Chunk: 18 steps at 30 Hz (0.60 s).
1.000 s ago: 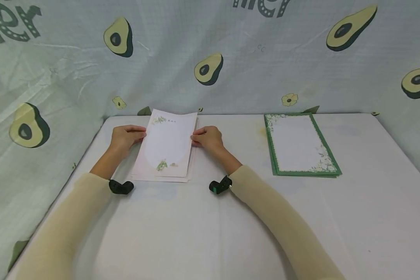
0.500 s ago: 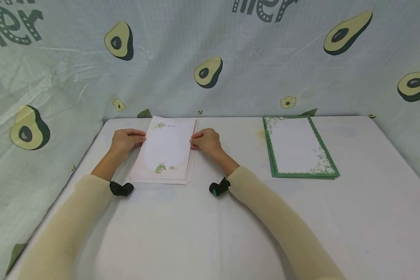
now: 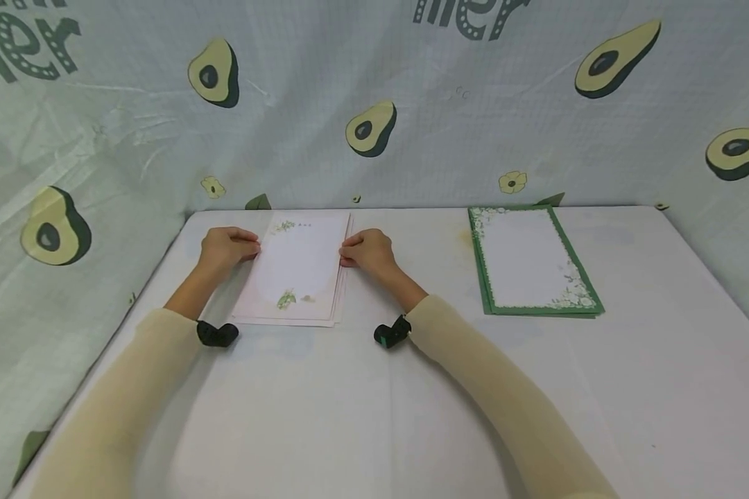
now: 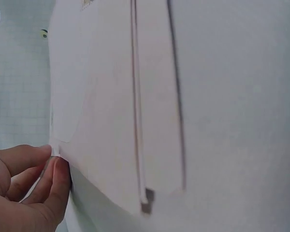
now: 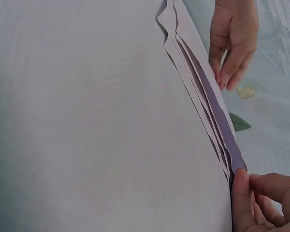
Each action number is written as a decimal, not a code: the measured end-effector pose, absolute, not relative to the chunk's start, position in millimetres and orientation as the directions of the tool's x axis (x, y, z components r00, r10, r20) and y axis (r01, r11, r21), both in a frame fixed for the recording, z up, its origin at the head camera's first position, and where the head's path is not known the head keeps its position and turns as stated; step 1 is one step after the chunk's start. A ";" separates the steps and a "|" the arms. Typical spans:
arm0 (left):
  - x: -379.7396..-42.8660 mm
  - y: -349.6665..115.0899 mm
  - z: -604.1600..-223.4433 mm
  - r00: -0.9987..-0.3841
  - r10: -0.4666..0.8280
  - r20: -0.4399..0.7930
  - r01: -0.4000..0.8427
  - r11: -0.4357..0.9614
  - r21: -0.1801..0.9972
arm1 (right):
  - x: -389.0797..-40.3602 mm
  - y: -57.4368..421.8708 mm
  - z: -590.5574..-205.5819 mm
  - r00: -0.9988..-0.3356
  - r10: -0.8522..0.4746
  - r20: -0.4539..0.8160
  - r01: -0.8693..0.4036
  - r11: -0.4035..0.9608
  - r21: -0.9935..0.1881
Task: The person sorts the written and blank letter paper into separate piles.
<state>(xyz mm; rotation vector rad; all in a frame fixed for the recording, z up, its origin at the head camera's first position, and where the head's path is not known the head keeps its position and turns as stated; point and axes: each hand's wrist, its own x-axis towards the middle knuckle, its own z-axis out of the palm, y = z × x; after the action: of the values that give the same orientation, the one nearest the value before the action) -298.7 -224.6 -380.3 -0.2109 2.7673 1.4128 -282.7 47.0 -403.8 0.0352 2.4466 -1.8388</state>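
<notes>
A pale pink sheet of paper [image 3: 299, 263] with small green sprigs printed on it lies over similar sheets at the far left of the table. My left hand [image 3: 226, 249] pinches its left edge between thumb and fingers; the left wrist view shows this pinch up close, with the left hand [image 4: 31, 181] at the sheet's border. On the opposite edge, my right hand [image 3: 369, 251] pinches the paper too. In the right wrist view, the right hand [image 5: 268, 200] grips the top layer, and several layered edges fan slightly apart beside it.
Green-bordered sheets [image 3: 537, 260] with white flowers lie stacked at the back right of the white-covered table [image 3: 324, 416]. A curtain printed with avocados [image 3: 374, 69] hangs behind the table and along its left side.
The upper sheet has come down and towards me, from raised with a curved top edge to nearly flat and lined up with those beneath. Both hands keep their hold.
</notes>
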 end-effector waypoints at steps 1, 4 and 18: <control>-298.5 -224.2 -379.9 -0.990 -0.110 -0.089 -0.137 0.581 0.803 | -282.6 47.2 -403.9 -0.997 -0.030 -0.077 0.066 0.277 -0.959; -299.2 -223.5 -380.1 -0.988 -0.114 -0.100 -0.148 0.579 0.802 | -281.0 49.9 -401.4 -0.995 -0.049 -0.091 0.074 0.265 -0.961; -293.8 -207.0 -372.8 -0.997 -0.047 -0.062 -0.078 0.650 0.756 | -265.3 91.1 -377.0 -0.967 -0.236 -0.099 -0.004 0.403 -0.915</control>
<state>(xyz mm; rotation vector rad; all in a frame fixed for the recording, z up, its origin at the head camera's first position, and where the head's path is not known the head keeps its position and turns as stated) -293.8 -207.0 -372.8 -0.1064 2.8204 1.2938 -265.3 91.1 -377.0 -0.2127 2.4456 -1.5945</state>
